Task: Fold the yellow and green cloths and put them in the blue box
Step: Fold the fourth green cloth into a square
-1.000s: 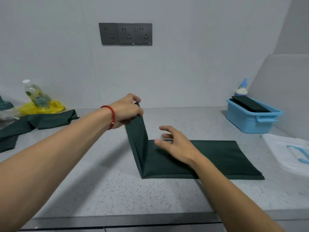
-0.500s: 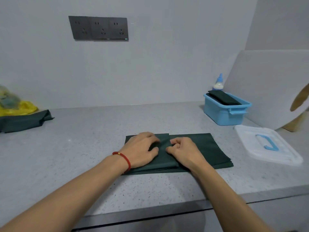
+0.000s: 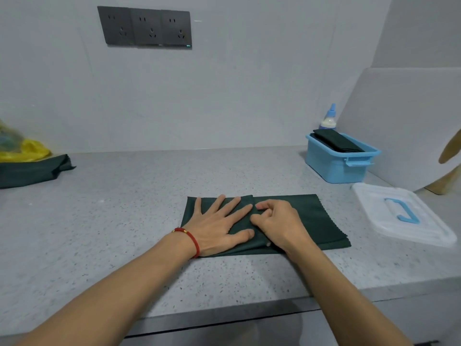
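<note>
A dark green cloth (image 3: 320, 221) lies on the grey counter, its left part folded over the middle. My left hand (image 3: 219, 226) rests flat on the folded flap with fingers spread. My right hand (image 3: 279, 223) sits just right of it, fingers curled at the flap's edge and pinching the fabric. The blue box (image 3: 334, 168) stands at the back right with a folded dark cloth (image 3: 336, 143) lying in it. More green cloth (image 3: 30, 169) lies crumpled at the far left, with something yellow (image 3: 27, 152) behind it.
The box's white lid (image 3: 404, 216) with a blue handle lies right of the cloth. A small blue-capped bottle (image 3: 328, 118) stands behind the box. A grey panel leans at the right wall. The counter's front edge runs just below my forearms.
My left hand laid the raised flap down onto the cloth, then flattened out on it. My right hand shifted to the flap's edge. The view turned to the right.
</note>
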### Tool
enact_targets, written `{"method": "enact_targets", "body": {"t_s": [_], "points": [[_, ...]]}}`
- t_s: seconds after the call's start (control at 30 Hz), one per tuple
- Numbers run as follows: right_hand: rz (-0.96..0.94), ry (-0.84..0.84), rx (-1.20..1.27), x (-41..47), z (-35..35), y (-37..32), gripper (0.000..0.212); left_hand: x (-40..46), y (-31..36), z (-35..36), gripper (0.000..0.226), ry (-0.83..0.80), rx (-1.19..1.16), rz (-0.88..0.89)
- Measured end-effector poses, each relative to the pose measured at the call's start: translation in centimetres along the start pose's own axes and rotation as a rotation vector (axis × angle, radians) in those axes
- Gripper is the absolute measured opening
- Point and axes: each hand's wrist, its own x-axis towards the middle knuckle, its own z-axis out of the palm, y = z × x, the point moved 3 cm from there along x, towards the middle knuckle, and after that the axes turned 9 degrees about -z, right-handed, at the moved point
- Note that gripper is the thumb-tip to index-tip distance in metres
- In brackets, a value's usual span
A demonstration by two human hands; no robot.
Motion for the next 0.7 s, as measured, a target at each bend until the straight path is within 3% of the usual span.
{"method": "enact_targets", "body": {"t_s": [0.13,0.23,0.3,0.4,0.53,0.6,0.7], "points": [[-0.068,0.128,-0.542,2.3,-4.2,0.7,0.038,0.4,0.2,0.2,0.101,-0.031,0.037,0.01],[-0.007,-0.084,-0.847,4.7,-7.6,2.8,0.043,0.7,0.5,-0.4,0.112,-0.142,0.058,0.018],[0.036,-0.21,-0.902,5.6,-8.7,3.9,0.03,1.1,0.5,-1.4,0.119,-0.199,0.087,0.025],[-0.046,-0.152,-0.782,6.7,-9.6,3.9,0.009,1.5,1.2,-2.3,0.125,-0.2,0.161,0.09],[-0.034,0.037,-0.361,6.7,-11.1,3.2,0.018,1.7,1.6,-2.1,0.123,-0.179,0.051,0.139],[0.098,-0.018,-0.153,5.8,-11.8,3.8,0.028,1.8,1.5,-1.8,0.121,-0.177,-0.022,0.127],[0.283,-0.231,-0.09,3.9,-12.3,5.3,0.036,1.9,1.6,-1.4,0.121,-0.154,-0.065,0.117]]}}
